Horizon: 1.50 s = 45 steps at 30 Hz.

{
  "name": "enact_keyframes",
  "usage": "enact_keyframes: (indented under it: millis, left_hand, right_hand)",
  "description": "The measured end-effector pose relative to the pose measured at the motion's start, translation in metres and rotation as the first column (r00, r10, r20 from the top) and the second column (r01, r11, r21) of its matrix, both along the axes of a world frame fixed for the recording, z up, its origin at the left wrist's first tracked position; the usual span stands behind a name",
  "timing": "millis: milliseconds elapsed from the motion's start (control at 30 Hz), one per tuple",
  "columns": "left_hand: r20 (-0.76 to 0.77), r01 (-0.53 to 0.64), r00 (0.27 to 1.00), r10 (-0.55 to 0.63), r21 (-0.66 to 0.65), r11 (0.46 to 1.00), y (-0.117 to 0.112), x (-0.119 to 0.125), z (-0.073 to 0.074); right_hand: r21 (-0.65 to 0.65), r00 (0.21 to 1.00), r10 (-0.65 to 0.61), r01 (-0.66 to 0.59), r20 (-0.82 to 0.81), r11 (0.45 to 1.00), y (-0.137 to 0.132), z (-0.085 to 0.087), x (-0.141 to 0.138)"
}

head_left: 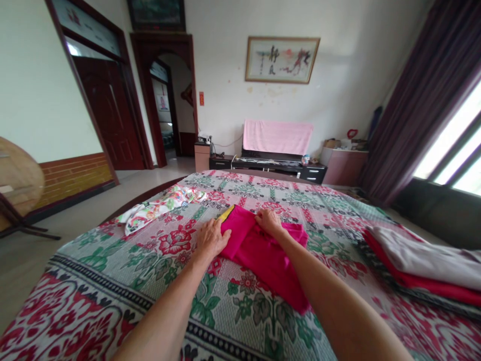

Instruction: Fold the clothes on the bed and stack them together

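A bright pink garment (268, 258), partly folded, lies on the flowered cover in front of me. At its upper left a yellow patch with a dark edge (226, 214) shows. My left hand (213, 237) is at the garment's left edge, its thumb on top of the pink cloth and its fingers along the yellow part. On the upper edge of the cloth, my right hand (269, 221) has its fingers curled in and gripping the fabric. The fingertips of the right hand are hidden under it.
A crumpled white patterned cloth (161, 206) lies on the flowered cover (150, 281) to the left. Folded clothes (424, 260) are stacked at the right. Beyond the far edge stands a low black cabinet (314, 173). A round wooden tabletop (18, 175) leans at far left.
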<state>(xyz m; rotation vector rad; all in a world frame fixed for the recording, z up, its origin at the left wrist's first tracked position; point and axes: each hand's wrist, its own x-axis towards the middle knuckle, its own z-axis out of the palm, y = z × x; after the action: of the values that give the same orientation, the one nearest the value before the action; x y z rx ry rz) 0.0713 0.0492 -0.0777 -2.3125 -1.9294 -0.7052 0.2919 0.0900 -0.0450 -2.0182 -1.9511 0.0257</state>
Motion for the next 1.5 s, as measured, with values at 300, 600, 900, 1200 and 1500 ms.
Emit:
enact_keyframes:
  millis: [300,600,900,1200,1500]
  left_hand:
    - [-0.012,-0.088,0.996,0.087,-0.056,0.995,-0.007,-0.009,0.019]
    - [-0.088,-0.222,0.975,0.204,-0.422,0.879,-0.002,-0.024,0.045]
    - [-0.232,-0.202,0.956,0.179,-0.082,0.976,0.030,-0.021,0.052]
    - [-0.072,0.108,0.992,-0.100,0.117,0.987,0.047,-0.030,0.046]
    - [-0.024,0.572,0.820,-0.572,0.084,0.816,0.000,0.023,0.020]
  right_hand:
    - [-0.004,0.998,-0.047,0.047,0.044,0.999,-0.019,0.006,0.069]
    - [-0.072,0.995,-0.067,0.072,0.073,0.995,-0.035,-0.006,0.107]
    - [-0.219,0.975,0.087,-0.133,-0.206,0.967,-0.045,0.003,0.109]
    - [-0.177,0.885,0.109,-0.209,-0.454,0.962,-0.060,0.000,0.106]
    - [-0.103,0.890,0.179,-0.242,-0.419,0.965,-0.059,-0.011,0.114]
